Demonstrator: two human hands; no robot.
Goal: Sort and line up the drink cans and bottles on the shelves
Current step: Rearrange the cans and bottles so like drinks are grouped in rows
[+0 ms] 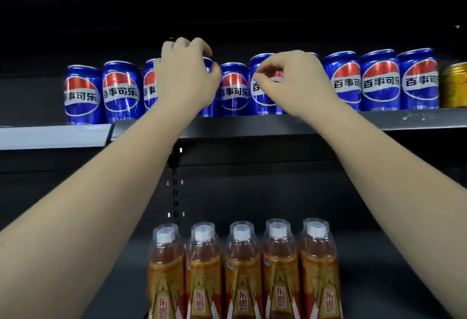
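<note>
Our left hand [187, 73] wraps one shiny blue round metal can [211, 91] on the dark metal shelf [278, 124]. Our right hand [290, 83] pinches air, holding nothing, by another blue can [262, 83]. We should slide cans gently to the shelf's front edge, labels facing us.

Head view — close, facing shelves [278, 126]

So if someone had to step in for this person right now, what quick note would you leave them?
Left hand: curled over the top of a blue can in the upper shelf row; grip hidden.
Right hand: fingers pinched in front of another blue can; contact unclear.
Blue cans stand in a row, slightly uneven near the middle; a gold can sits at the far right end.
Orange bottles stand lined up on the lower shelf.
Left: even out the middle cans.
</note>
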